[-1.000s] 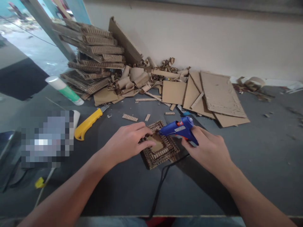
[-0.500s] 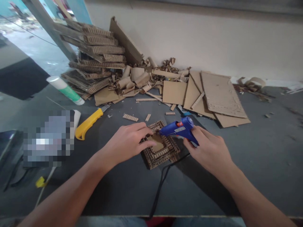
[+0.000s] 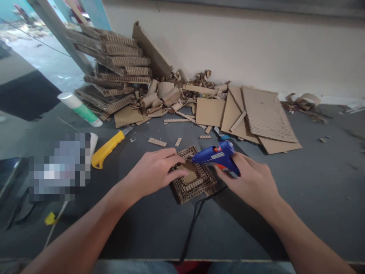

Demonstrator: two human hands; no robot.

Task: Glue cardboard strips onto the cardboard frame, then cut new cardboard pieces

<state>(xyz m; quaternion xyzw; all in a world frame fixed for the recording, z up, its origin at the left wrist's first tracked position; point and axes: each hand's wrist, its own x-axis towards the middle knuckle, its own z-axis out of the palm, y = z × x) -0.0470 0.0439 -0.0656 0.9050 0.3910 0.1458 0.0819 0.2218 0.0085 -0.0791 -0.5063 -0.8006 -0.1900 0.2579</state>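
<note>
A layered square frame of corrugated cardboard (image 3: 196,184) lies on the dark table, with a plain tan panel in its middle. My left hand (image 3: 159,167) grips the frame's left side, fingertips on the upper edge and thumb over the panel. My right hand (image 3: 248,175) is closed round the handle of a blue glue gun (image 3: 215,154). The gun's nozzle points left and sits at the frame's upper inner edge, close to my left fingertips. Its orange trigger shows beside my right fingers. Short corrugated strips (image 3: 157,142) lie just beyond the frame.
A yellow cutter (image 3: 107,149), a white-green tube (image 3: 80,109) and a blurred-out object (image 3: 59,167) are at the left. Stacked cardboard pieces (image 3: 122,61), curled scraps (image 3: 165,93) and flat sheets (image 3: 268,114) line the wall. A black cable (image 3: 191,228) runs to the front edge.
My right fingers have shifted left at the trigger, and more of the orange trigger shows. The glue gun has tilted slightly. My left hand and the frame look unmoved.
</note>
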